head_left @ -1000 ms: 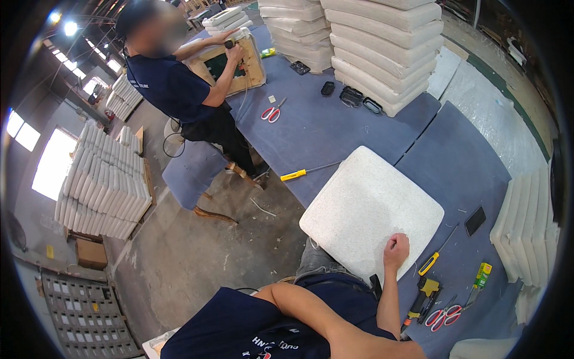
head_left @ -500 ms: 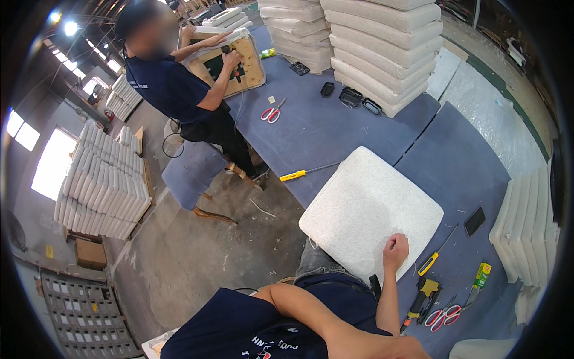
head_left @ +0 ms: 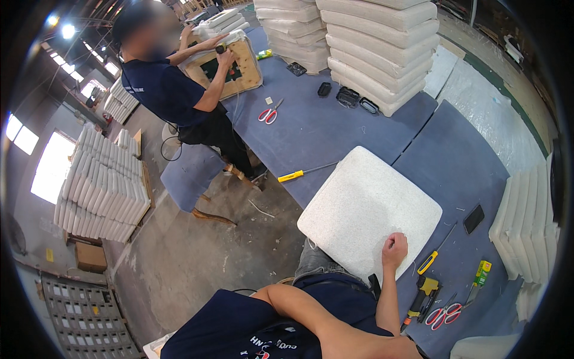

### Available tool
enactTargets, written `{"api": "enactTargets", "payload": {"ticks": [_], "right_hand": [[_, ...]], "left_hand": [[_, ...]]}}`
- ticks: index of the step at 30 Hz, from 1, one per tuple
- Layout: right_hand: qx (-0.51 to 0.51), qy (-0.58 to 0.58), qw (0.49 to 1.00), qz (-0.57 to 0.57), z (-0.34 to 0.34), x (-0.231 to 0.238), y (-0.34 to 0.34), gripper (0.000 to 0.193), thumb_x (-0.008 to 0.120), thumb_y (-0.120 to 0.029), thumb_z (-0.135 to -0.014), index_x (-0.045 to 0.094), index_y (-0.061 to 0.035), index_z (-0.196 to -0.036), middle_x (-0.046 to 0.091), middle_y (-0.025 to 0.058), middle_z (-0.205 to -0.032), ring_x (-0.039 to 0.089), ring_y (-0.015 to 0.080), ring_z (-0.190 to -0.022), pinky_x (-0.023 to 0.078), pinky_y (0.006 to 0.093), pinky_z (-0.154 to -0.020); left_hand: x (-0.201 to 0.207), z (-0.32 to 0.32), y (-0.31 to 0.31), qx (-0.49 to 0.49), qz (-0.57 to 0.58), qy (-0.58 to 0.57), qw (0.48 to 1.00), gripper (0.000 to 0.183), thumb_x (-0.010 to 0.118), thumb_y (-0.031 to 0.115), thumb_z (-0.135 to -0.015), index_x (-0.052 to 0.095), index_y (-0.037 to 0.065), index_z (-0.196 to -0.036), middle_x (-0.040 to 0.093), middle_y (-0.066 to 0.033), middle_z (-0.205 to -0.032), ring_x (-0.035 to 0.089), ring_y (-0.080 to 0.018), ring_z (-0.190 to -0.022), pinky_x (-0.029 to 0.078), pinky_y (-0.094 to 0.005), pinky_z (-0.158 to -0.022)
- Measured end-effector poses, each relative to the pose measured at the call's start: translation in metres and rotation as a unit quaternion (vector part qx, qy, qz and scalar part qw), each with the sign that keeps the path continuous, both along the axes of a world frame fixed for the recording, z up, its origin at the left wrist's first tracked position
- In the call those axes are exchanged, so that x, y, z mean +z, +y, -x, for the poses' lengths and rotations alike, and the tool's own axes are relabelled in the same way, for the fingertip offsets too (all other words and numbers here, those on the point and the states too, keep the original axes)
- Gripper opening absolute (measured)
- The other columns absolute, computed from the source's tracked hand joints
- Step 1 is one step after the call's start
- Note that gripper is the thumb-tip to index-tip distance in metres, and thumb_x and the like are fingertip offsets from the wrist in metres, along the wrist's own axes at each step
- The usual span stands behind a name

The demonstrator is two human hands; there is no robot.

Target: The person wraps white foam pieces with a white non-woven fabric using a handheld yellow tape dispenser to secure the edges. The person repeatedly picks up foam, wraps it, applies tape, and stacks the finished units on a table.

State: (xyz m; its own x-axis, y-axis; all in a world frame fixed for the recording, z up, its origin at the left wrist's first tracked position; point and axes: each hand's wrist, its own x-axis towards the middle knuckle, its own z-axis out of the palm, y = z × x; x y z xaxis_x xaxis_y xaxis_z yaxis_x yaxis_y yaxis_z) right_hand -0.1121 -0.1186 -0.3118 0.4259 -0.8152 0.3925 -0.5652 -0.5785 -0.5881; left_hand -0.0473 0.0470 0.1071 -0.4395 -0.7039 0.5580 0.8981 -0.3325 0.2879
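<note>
A pale, flecked square seat cushion [head_left: 371, 209] lies at the near edge of the blue-covered table, partly over my lap. On its near right part rests my right hand [head_left: 394, 250], curled into a loose fist with nothing visible in it. My left forearm crosses in front of my body toward the lower right. The left hand itself is out of the picture. Right of the cushion are a yellow-handled screwdriver [head_left: 428, 262], a yellow and black power tool [head_left: 423, 296] and red-handled scissors [head_left: 443, 316]. Another yellow-handled screwdriver [head_left: 291, 176] touches or nearly touches the cushion's far left edge.
Tall stacks of pale cushions [head_left: 382, 54] stand at the back, with more at the right edge [head_left: 519, 227]. A co-worker [head_left: 158, 84] holds a drill against a wooden-backed panel [head_left: 245, 60]. A phone [head_left: 473, 219] and far scissors [head_left: 269, 115] lie on the table. A blue chair [head_left: 190, 170] stands left.
The view has shifted very slightly, so the table slides a little left in the picture. My right fist and the cushion keep their places relative to each other.
</note>
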Motion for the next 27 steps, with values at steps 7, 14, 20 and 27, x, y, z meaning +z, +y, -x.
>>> {"api": "enactTargets", "payload": {"ticks": [7,14,20,27], "right_hand": [[-0.002,-0.01,1.0,0.003,0.0007,0.0006,-0.0004,0.008,0.062,-0.003,-0.08,0.055,-0.0071,-0.082,0.06,0.0103,-0.083,0.06,0.0329,-0.08,0.047,0.0455,-0.071],[-0.003,-0.007,1.0,-0.001,-0.0004,0.0002,0.0005,0.008,0.062,-0.003,-0.08,0.055,-0.0072,-0.082,0.06,0.0106,-0.083,0.06,0.0326,-0.08,0.047,0.0457,-0.071],[0.0,-0.013,1.0,-0.002,-0.0005,0.0014,0.001,0.007,0.061,-0.003,-0.081,0.056,-0.0077,-0.081,0.06,0.01,-0.083,0.06,0.0325,-0.08,0.047,0.0458,-0.072],[-0.002,-0.004,1.0,0.016,-0.0009,0.0029,0.0014,0.007,0.061,-0.003,-0.081,0.056,-0.008,-0.081,0.059,0.0095,-0.083,0.059,0.0322,-0.079,0.047,0.0451,-0.071]], "left_hand": [[-0.003,-0.0054,0.0,0.0,-0.004,0.0,1.0,0.043,0.081,0.02,-0.096,0.065,-0.012,-0.12,0.071,-0.0159,-0.109,0.07,-0.0193,-0.097,0.056,-0.0315,-0.08],[-0.0039,-0.0057,0.0005,0.005,-0.004,0.001,1.0,0.044,0.081,0.02,-0.095,0.065,-0.012,-0.121,0.071,-0.0156,-0.108,0.07,-0.0191,-0.096,0.056,-0.0314,-0.079],[-0.0005,-0.0067,0.0015,0.007,-0.002,0.005,1.0,0.045,0.082,0.021,-0.095,0.065,-0.012,-0.121,0.071,-0.0153,-0.108,0.07,-0.0189,-0.096,0.056,-0.0313,-0.079],[-0.0012,0.0003,0.0003,0.011,-0.005,0.012,1.0,0.045,0.082,0.021,-0.094,0.065,-0.012,-0.121,0.071,-0.0149,-0.108,0.069,-0.0187,-0.095,0.056,-0.0312,-0.079]]}}
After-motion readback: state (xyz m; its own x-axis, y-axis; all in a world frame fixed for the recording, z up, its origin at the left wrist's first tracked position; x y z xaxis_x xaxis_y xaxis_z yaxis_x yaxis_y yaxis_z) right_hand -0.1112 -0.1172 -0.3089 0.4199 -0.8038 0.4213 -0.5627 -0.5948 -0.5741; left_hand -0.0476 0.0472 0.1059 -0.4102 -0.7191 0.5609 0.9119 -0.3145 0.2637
